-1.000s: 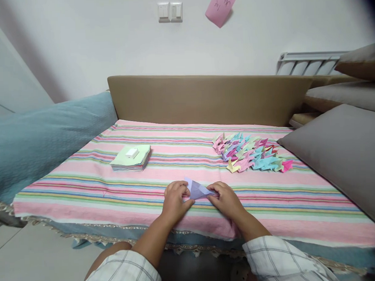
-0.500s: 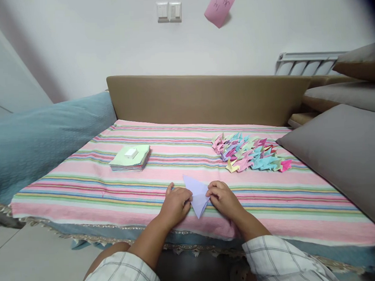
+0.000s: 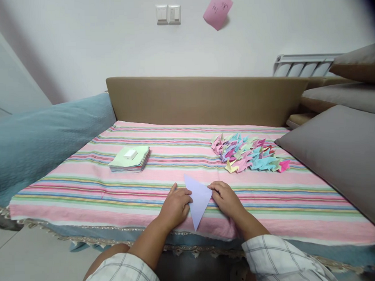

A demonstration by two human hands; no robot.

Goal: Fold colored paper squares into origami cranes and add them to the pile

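Observation:
A folded sheet of lavender origami paper [image 3: 199, 201] lies at the front of the striped cloth, its outline a triangle with one point toward me. My left hand [image 3: 176, 204] grips its left edge between thumb and fingertips, with one finger sticking out away from the paper. At the right corner, my right hand [image 3: 224, 198] pinches the sheet between thumb and fingers. Part of each thumb is hidden. Beyond the right hand lies a cluster of folded paper cranes [image 3: 248, 154] in many colours.
To the left, a stack of square paper [image 3: 129, 161] carries a small white box-like object [image 3: 130, 154]. Grey cushions [image 3: 341, 147] pile up at the right, and a blue-covered armrest [image 3: 58, 132] bounds the left. A brown backrest [image 3: 204, 99] stands behind the striped cloth [image 3: 85, 201].
The lavender paper has opened out into a longer, flatter triangle, its near point now closer to me. My right hand has shifted slightly with the corner; the left stays at the left edge.

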